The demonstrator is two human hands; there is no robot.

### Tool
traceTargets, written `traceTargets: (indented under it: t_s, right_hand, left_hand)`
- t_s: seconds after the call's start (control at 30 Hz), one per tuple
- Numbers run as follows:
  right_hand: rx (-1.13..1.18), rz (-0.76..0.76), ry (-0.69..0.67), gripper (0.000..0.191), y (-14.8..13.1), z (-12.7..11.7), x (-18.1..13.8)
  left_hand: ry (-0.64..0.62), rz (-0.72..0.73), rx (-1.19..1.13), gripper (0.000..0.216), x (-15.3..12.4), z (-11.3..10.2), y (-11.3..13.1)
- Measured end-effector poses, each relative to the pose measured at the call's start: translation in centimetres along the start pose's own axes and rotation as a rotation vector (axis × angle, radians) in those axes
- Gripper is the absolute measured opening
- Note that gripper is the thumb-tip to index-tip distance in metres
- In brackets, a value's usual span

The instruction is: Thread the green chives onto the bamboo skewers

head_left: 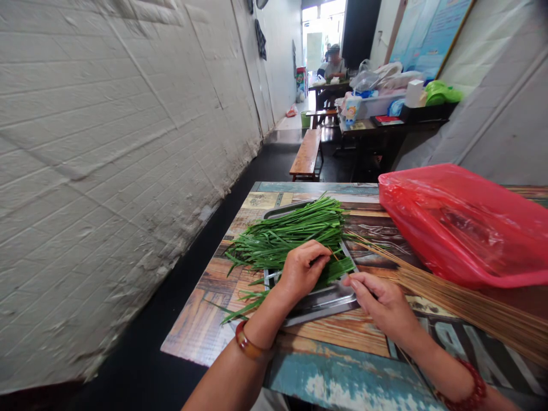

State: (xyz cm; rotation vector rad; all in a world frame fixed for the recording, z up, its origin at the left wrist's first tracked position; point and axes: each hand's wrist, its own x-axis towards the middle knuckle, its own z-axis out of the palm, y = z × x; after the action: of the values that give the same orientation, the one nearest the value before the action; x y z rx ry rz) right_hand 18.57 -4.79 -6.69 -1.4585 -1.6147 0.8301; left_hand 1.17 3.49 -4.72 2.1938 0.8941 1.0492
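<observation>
A prick is risked if the thin tan stick pinched in the left hand slips; the right hand is pinched too, on what cannot be told. At centre frame, long green leaves, overhanging a rectangular silver metal tray, could be dragged off if brushed. Contents of the translucent red plastic bag, right, are obscured.

This looks like a small eatery: patterned near counter, wooden bench, far-right wall poster, bright far doorway.

The tray is shiny metal, the bag glossy plastic.
</observation>
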Motion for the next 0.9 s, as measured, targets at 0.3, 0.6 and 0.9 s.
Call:
traceTargets:
  t_s: [0.3,0.6,0.9]
  right_hand:
    - [0.026,0.009,-0.004,0.032,0.6,0.1,0.1]
    - [-0.172,-0.014,-0.075,0.028,0.4,-0.8,0.6]
    - [-0.199,-0.044,-0.080,0.028,0.7,-0.5,0.8]
  left_hand:
    - [-0.121,-0.036,-0.090,0.018,0.2,-0.6,0.4]
    - [0.098,-0.112,0.277,0.017,0.0,-0.6,-1.6]
    - [-0.111,-0.026,0.615,0.014,0.5,0.2,-1.6]
